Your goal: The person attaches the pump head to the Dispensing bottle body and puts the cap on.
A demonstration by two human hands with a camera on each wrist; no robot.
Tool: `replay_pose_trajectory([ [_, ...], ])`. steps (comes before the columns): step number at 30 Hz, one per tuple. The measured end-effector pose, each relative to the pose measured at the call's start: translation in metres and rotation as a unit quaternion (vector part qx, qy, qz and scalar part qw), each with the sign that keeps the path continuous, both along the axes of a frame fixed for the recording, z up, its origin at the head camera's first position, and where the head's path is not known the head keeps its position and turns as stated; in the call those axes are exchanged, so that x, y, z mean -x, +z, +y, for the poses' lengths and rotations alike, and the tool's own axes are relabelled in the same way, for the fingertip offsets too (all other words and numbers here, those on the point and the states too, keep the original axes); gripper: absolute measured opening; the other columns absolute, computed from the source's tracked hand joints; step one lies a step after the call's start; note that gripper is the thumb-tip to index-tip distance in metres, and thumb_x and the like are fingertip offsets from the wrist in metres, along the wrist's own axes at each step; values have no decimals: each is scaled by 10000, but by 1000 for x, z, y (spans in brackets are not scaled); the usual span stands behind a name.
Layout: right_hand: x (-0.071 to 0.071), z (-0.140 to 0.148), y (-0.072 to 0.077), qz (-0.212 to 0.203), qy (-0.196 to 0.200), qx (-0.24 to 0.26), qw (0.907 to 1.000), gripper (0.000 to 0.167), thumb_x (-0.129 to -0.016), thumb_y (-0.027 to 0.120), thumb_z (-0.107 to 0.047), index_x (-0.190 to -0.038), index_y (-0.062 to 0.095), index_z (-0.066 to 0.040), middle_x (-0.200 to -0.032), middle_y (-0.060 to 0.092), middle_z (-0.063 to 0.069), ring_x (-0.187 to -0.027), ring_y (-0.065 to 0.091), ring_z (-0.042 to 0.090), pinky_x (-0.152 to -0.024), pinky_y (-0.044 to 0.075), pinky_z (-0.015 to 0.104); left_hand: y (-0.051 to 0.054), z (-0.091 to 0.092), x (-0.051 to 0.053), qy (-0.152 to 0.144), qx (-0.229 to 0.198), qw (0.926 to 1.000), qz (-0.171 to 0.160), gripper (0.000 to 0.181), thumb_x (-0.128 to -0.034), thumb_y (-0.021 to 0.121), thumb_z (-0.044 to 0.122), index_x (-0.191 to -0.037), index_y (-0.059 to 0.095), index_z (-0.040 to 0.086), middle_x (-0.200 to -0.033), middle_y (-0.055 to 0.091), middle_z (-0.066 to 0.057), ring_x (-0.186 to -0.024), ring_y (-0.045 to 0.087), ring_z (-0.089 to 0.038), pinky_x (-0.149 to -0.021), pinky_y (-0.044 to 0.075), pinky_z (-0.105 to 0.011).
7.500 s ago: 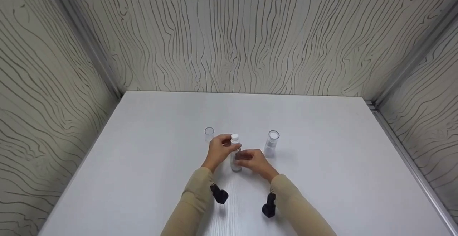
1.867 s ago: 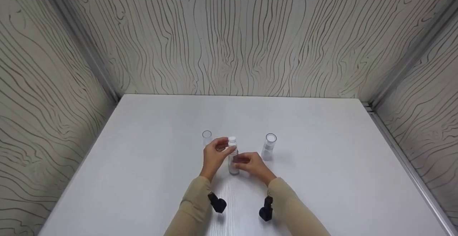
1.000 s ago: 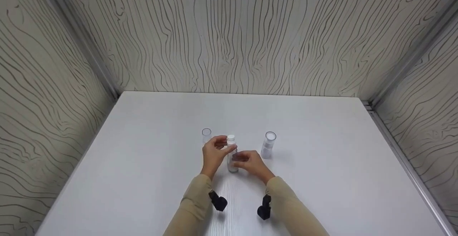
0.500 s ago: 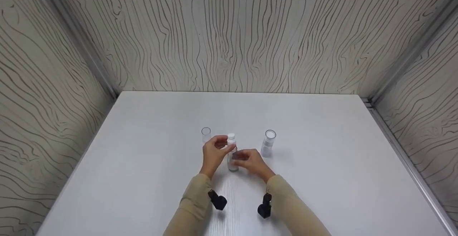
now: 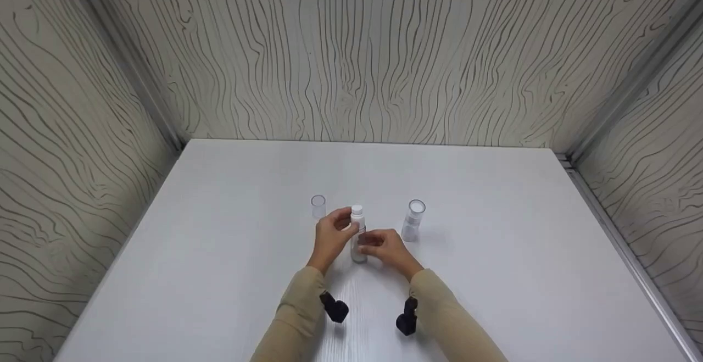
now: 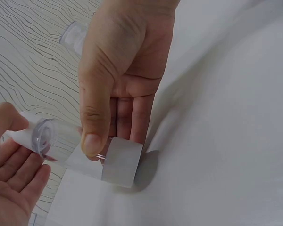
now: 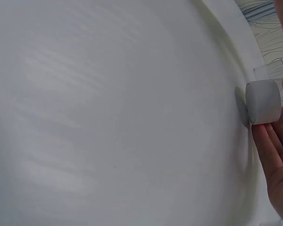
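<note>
Booth-style workspace: white tbl [image 5: 219,230] w/ wood-grain panels [image 5: 351,54] on 3 sides.

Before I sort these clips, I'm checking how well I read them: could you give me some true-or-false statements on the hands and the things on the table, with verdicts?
1. The left hand holds the bottle higher up than the right hand does. True.
2. The bottle lies flat on its side. False: it is roughly upright, its white top uppermost.
3. A clear cup stands on the table, left of the bottle. True.
4. The right hand grips the other container. False: it grips the bottle; the other container stands apart.
5. Both sleeves are black. False: the sleeves are beige.
</note>
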State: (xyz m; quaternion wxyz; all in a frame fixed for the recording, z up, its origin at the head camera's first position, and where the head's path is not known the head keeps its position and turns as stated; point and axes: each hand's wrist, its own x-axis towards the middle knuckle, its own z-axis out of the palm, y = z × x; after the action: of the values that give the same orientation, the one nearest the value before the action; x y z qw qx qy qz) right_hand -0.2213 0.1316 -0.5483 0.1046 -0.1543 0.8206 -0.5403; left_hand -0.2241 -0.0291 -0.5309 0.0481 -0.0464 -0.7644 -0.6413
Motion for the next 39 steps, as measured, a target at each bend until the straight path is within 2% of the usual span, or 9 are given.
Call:
replay_pose_trajectory([
  [5, -9, -2, 21, -17, 59, -9, 10000, 325, -855, 662, -12, -1102, 606, 192, -1097, 654, 357, -1013, 660, 462, -862, 601, 330, 1, 1, -1, -116, -58, 9999, -60, 377, -864, 660, 49, -1216, 594, -69, -1214, 651, -256, -1121, 659, -352, -998, 550, -392],
  [7, -10, -1, 22, -4, 66, 16, 10000, 323, -855, 660, -9, -1101, 606, 193, -1099, 653, 358, -1015, 659, 465, -868, 600, 330, 1, 1, 0, -143, -87, 9998, -47, 390, -867, 657, 48, -1227, 580, -81, -1224, 641, -269, -1132, 651, -364, -1004, 545, -414],
  [9, -8, 0, 17, 37, 57, 35, 10000, 320, -858, 661, -13, -1104, 610, 186, -1103, 656, 350, -1015, 663, 455, -877, 599, 347, 1, 1, -1, -135, -87, 9999, -24, 398, -867, 660, 54, -1231, 577, -82, -1229, 639, -269, -1138, 648, -364, -1008, 542, -419],
  [12, -1, 3, 0, -4, 3, 49, 10000, 331, -860, 683, -56, -1116, 629, 147, -1117, 668, 319, -1023, 672, 425, -895, 593, 390, 0, 1, 0, -85, -62, 9999, -18, 389, -868, 664, 67, -1225, 586, -66, -1230, 644, -253, -1145, 647, -353, -1017, 538, -403],
  [16, 6, 5, -14, -38, 3, 37, 10000, 353, -855, 706, -112, -1127, 646, 104, -1125, 681, 286, -1029, 680, 390, -901, 592, 379, -1, -1, -1, -26, -79, 10000, -52, 370, -874, 671, 96, -1213, 602, -34, -1224, 656, -221, -1145, 650, -330, -1024, 537, -375],
  [24, 3, 4, -12, -52, 29, 235, 9997, 324, -852, 690, -59, -1103, 640, 140, -1094, 679, 315, -1011, 681, 412, -839, 594, 243, -3, 0, 0, 158, -346, 9993, 52, 369, -852, 713, 113, -1166, 622, -59, -1174, 672, -242, -1094, 667, -344, -994, 552, -393],
  [29, 3, 3, -12, -34, 16, 210, 9998, 326, -849, 693, -65, -1104, 643, 131, -1095, 682, 307, -1005, 686, 402, -817, 574, 173, -2, 2, 1, 438, -283, 9986, -21, 380, -804, 769, 143, -1117, 648, -35, -1125, 695, -214, -1058, 687, -319, -989, 554, -402],
  [33, 5, 3, -14, 36, 89, 113, 9999, 333, -846, 695, -77, -1108, 646, 122, -1103, 684, 296, -1018, 686, 393, -844, 574, 184, -1, 2, 3, 664, -142, 9977, -1, 388, -756, 812, 162, -1066, 668, -20, -1064, 711, -190, -995, 702, -294, -931, 579, -382],
  [39, 5, 4, -13, 71, 88, 18, 9999, 334, -844, 699, -94, -1109, 654, 105, -1104, 690, 282, -1023, 686, 383, -863, 578, 214, 0, 4, 3, 731, -55, 9973, -10, 382, -733, 830, 169, -1033, 679, -12, -1022, 713, -176, -956, 691, -259, -881, 593, -345],
])
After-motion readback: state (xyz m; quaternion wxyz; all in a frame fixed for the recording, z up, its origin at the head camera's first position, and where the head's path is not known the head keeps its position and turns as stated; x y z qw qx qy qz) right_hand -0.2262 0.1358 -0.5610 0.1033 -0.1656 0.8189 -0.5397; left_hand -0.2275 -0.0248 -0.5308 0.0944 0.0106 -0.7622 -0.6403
